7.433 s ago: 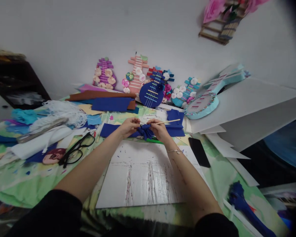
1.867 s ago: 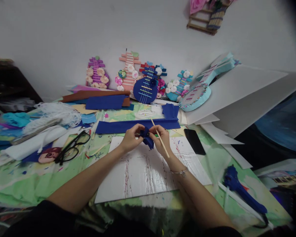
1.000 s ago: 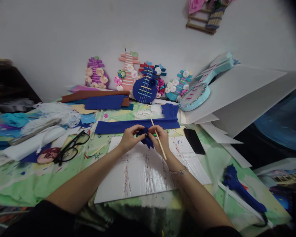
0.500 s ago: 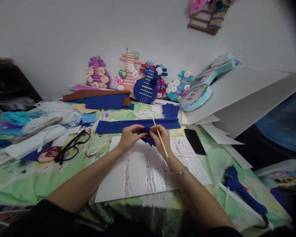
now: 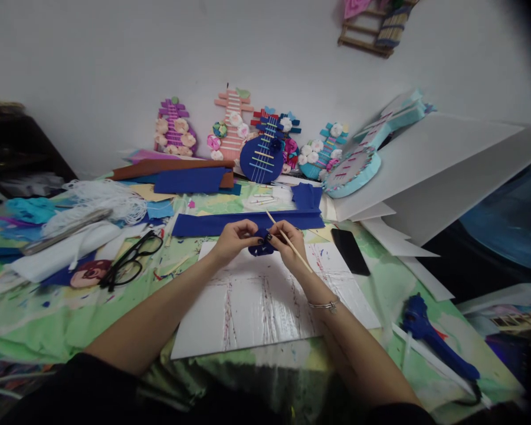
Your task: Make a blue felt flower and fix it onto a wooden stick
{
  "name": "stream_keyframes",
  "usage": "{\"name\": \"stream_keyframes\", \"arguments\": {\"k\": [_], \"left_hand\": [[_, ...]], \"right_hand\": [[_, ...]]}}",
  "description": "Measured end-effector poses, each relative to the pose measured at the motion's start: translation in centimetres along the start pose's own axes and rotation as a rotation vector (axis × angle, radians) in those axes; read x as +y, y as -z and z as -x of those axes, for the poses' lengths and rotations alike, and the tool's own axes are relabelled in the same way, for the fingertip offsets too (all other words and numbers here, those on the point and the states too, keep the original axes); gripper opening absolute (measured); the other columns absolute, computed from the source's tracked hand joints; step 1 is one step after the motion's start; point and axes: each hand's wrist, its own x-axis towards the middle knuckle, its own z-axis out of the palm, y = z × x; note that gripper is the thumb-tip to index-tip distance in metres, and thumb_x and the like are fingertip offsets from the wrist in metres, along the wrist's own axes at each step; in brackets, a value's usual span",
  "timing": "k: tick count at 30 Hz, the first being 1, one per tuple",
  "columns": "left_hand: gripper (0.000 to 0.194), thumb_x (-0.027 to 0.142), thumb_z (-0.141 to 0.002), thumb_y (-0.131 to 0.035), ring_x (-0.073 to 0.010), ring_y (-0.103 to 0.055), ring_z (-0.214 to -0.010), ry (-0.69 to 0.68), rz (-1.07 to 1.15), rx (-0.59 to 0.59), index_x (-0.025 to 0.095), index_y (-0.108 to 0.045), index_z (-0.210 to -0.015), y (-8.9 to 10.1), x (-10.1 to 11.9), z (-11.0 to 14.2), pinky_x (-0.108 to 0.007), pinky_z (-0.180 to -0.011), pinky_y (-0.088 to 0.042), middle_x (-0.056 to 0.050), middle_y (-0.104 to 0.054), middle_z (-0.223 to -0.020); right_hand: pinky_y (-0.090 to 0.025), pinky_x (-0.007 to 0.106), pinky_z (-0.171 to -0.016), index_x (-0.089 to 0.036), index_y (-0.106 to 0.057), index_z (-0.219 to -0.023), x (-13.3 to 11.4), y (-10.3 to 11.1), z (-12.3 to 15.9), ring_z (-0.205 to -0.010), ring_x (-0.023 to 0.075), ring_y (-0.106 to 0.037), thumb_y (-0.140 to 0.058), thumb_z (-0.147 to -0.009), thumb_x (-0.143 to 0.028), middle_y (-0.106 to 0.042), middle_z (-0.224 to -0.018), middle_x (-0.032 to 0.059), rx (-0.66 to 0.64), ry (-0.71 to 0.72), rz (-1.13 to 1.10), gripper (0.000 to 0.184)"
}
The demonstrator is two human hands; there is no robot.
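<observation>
Between my two hands is a small dark blue paper flower [image 5: 260,249], held above a white board [image 5: 248,307]. My left hand [image 5: 235,241] pinches its left side between thumb and fingers. On the other side, my right hand [image 5: 288,245] grips the flower with thumb and index finger. A thin wooden stick [image 5: 292,246] also rests in my right hand, slanting across the fingers from upper left to lower right. Behind the hands lies a long blue paper strip [image 5: 203,224]. The fingers partly cover the flower.
Black glasses [image 5: 130,262] and white netting [image 5: 100,203] lie at left. At right are a black phone [image 5: 350,252], a blue glue gun [image 5: 438,336] and leaning white boards [image 5: 416,171]. Several decorated paper instruments, including a blue one [image 5: 261,159], stand against the wall.
The flower has turned and moved slightly left and down between my fingers. The wooden stick in my right hand has tilted, its lower end shifting right.
</observation>
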Motion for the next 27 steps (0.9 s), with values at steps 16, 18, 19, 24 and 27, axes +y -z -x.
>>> {"name": "stream_keyframes", "arguments": {"k": [16,18,19,24,27], "left_hand": [[0.028,0.029,-0.060,-0.080,-0.0115,-0.058,-0.061,-0.067,-0.084,0.095,0.013,-0.059,-0.069,-0.11,0.52,0.14,-0.023,-0.061,-0.047,0.000,-0.062,-0.066],[0.030,0.029,-0.060,-0.081,-0.0107,-0.058,-0.061,-0.044,-0.032,0.082,0.013,-0.058,-0.069,-0.23,0.65,0.21,-0.022,-0.061,-0.046,0.000,-0.062,-0.067],[0.031,0.029,-0.059,-0.082,-0.0102,-0.057,-0.061,-0.034,-0.007,0.077,0.013,-0.057,-0.069,-0.27,0.69,0.22,-0.022,-0.060,-0.046,0.001,-0.062,-0.067],[0.037,0.032,-0.055,-0.084,-0.0084,-0.054,-0.056,0.011,0.080,0.070,0.014,-0.054,-0.068,-0.24,0.59,0.06,-0.020,-0.055,-0.043,0.003,-0.058,-0.063],[0.036,0.032,-0.057,-0.083,-0.0081,-0.053,-0.056,0.011,0.028,0.080,0.013,-0.055,-0.069,-0.08,0.43,-0.05,-0.020,-0.055,-0.042,0.003,-0.057,-0.063]], "right_hand": [[-0.040,0.024,-0.056,-0.018,-0.056,-0.076,-0.49,-0.19,0.09,-0.059,0.0120,-0.050,-0.071,-0.066,-0.033,-0.056,-0.068,-0.0011,-0.052,-0.073,-0.086,0.023],[-0.039,0.024,-0.055,-0.018,-0.057,-0.072,-0.54,-0.13,-0.03,-0.057,0.0115,-0.048,-0.072,-0.065,-0.035,-0.055,-0.066,-0.0013,-0.085,-0.111,-0.126,0.024],[-0.038,0.024,-0.054,-0.018,-0.057,-0.070,-0.58,-0.11,-0.06,-0.056,0.0111,-0.047,-0.072,-0.065,-0.036,-0.054,-0.064,-0.0017,-0.082,-0.114,-0.130,0.025],[-0.031,0.022,-0.050,-0.018,-0.052,-0.065,-0.58,-0.07,-0.10,-0.052,0.0095,-0.038,-0.069,-0.067,-0.037,-0.045,-0.058,-0.0040,-0.038,-0.072,-0.050,0.025],[-0.030,0.023,-0.050,-0.018,-0.053,-0.067,-0.33,-0.10,-0.07,-0.053,0.0097,-0.037,-0.065,-0.070,-0.033,-0.046,-0.060,-0.0036,-0.045,-0.035,0.041,0.020]]}}
